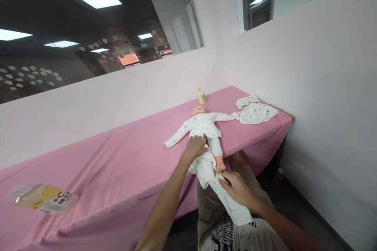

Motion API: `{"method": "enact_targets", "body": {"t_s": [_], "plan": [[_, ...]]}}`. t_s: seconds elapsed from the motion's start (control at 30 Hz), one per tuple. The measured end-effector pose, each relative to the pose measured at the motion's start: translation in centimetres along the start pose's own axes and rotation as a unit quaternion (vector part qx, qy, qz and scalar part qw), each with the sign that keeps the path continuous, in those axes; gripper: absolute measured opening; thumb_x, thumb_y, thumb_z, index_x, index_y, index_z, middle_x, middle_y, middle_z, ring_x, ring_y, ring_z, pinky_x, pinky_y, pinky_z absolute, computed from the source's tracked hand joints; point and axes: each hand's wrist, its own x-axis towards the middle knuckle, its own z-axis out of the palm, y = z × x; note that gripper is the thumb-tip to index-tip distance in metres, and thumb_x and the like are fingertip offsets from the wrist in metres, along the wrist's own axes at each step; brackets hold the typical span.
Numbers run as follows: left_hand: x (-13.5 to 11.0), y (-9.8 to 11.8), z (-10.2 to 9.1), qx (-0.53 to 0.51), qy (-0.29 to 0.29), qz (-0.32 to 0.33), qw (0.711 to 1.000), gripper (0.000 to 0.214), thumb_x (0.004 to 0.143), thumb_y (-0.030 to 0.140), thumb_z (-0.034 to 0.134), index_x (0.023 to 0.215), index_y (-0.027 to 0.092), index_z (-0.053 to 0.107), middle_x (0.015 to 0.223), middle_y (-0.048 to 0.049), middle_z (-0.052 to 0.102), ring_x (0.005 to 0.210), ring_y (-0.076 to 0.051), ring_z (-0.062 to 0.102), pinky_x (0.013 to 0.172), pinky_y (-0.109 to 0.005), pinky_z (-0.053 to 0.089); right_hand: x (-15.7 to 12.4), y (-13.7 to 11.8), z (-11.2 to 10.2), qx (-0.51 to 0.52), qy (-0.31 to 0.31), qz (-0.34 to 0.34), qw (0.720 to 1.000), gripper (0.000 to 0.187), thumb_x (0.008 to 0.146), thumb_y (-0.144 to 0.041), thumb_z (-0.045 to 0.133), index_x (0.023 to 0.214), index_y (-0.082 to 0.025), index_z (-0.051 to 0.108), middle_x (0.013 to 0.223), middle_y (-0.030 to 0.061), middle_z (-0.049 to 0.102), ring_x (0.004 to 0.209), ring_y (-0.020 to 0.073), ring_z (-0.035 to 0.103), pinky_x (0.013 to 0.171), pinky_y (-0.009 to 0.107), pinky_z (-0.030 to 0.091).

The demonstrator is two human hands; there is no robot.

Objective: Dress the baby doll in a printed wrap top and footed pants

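Across person's lap, off table edge – patterned white trousers, pinched in right hand just beside bare foot of doll. Farther in, left hand with fingers curled over bunched trousers at doll's other leg; exact hold hidden, impossible to tell. Doll face-up on pink cloth, in patterned jacket, sleeves spread wide. Off to left, bottle with yellow-and-white label. Beyond – rumpled pale garments at right, small bottle by wall past doll's head.
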Motion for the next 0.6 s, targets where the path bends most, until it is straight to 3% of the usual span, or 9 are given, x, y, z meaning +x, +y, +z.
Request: {"method": "enact_targets", "body": {"t_s": [0.13,0.27,0.37,0.5,0.6], "plan": [[-0.8,-0.8,-1.9,-0.079,-0.045,0.032,0.995,0.013,0.068,0.016,0.064,0.062,0.019,0.053,0.065,-0.0007,0.054,0.069,-0.019,0.052,0.073,-0.03,0.036,0.5,-2.2,-0.4,0.014,-0.017,-0.048,0.999,0.024,0.091,-0.031,0.044,0.068,-0.025,0.045,0.076,0.0014,0.06,0.072,0.0192,0.057,0.067,0.032,0.043],[-0.9,-1.2,-3.0,-0.28,0.004,-0.029,0.96,0.014,0.074,0.023,0.062,0.068,0.018,0.051,0.067,0.0033,0.052,0.062,-0.012,0.045,0.061,-0.023,0.033,1.4,-2.8,-1.2,0.019,0.036,-0.029,0.999,0.025,0.092,-0.032,0.043,0.071,-0.024,0.052,0.074,0.0015,0.062,0.069,0.0182,0.056,0.065,0.03,0.042],[-0.3,-1.7,-2.9,-0.441,0.04,-0.129,0.887,0.017,0.07,0.023,0.069,0.073,0.017,0.054,0.066,0.0034,0.054,0.059,-0.011,0.049,0.057,-0.022,0.035,2.1,-2.4,-2.5,-0.01,0.108,-0.006,0.994,0.027,0.093,-0.035,0.043,0.075,-0.022,0.058,0.072,0.0016,0.063,0.065,0.0173,0.055,0.064,0.029,0.041],[1.1,-2.6,-2.5,-0.64,0.048,-0.209,0.738,0.014,0.068,0.015,0.067,0.078,0.013,0.058,0.066,0.0004,0.06,0.06,-0.012,0.057,0.059,-0.023,0.044,2.7,-1.4,-3.8,-0.042,0.245,-0.017,0.968,0.027,0.094,-0.038,0.043,0.083,-0.022,0.063,0.077,0.0042,0.066,0.07,0.0186,0.057,0.069,0.03,0.043],[1.9,-3.2,-2.1,-0.685,0.034,-0.222,0.693,0.007,0.069,0.011,0.058,0.075,0.013,0.056,0.062,0.0,0.059,0.061,-0.013,0.06,0.063,-0.024,0.049,3.2,-0.7,-4.6,-0.096,0.258,-0.041,0.96,0.028,0.094,-0.039,0.045,0.083,-0.022,0.064,0.078,0.007,0.065,0.073,0.0199,0.058,0.072,0.032,0.044]]}}
